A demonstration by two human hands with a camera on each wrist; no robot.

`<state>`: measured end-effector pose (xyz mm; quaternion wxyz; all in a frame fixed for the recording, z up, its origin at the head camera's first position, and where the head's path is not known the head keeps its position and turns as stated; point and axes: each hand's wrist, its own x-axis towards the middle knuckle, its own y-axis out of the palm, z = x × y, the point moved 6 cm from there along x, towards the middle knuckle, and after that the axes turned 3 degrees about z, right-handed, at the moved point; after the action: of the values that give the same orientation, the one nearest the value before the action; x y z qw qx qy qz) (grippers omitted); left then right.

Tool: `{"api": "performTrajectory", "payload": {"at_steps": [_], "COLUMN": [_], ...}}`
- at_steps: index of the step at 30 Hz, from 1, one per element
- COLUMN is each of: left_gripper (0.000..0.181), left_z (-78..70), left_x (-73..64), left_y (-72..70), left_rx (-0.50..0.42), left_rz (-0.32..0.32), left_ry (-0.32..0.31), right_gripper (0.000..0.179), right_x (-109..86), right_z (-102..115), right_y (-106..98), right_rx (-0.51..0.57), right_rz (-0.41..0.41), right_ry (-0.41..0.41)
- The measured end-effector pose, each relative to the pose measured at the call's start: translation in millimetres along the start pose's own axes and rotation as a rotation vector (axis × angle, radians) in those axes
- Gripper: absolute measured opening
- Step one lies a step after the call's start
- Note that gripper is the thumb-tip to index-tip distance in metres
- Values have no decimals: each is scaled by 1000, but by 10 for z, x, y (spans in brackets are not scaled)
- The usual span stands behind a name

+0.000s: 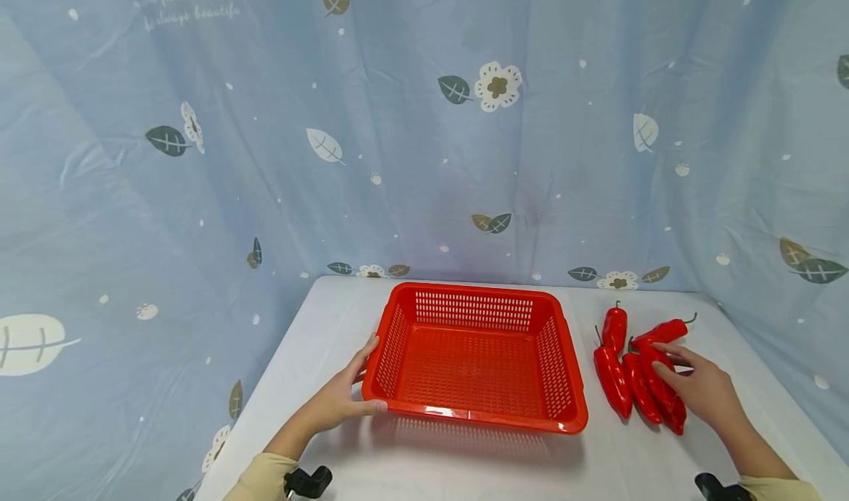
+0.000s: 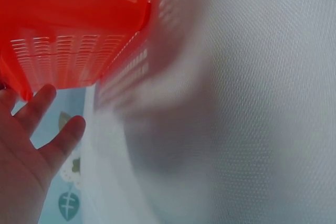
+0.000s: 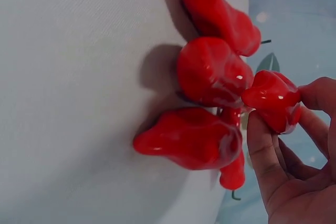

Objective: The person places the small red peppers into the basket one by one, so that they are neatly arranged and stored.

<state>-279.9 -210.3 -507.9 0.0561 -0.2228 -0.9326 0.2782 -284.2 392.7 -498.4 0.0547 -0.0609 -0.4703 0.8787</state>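
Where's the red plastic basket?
In the head view, the red plastic basket is near the middle of the white table, with the left grip at its left side and the red peppers to its right.

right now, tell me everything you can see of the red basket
The red basket is a glossy, plastic-looking rectangle with rounded corners, a smooth rim, slotted walls and a perforated floor. It faces up, with nothing visible inside. It is slightly askew over the white table, left of the red peppers, which do not touch it. The left hand touches its rim by the near left corner. Whether its base lies fully flat is hard to tell.
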Motion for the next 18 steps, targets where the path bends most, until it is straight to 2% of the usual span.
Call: {"api": "performTrajectory", "payload": {"at_steps": [11,18], "left_gripper": [107,107], "left_z": [2,-38], "left_x": [-1,-13], "left_y": [15,32], "left_rx": [-19,42], "left_rz": [-4,-16], "left_ry": [-16,-14], "right_gripper": [66,67], "right_x": [-23,-35], "right_z": [162,305], "right_y": [40,8], "right_rx": [21,27], "right_rz": [-2,-5], "right_ry": [-43,-87]}}
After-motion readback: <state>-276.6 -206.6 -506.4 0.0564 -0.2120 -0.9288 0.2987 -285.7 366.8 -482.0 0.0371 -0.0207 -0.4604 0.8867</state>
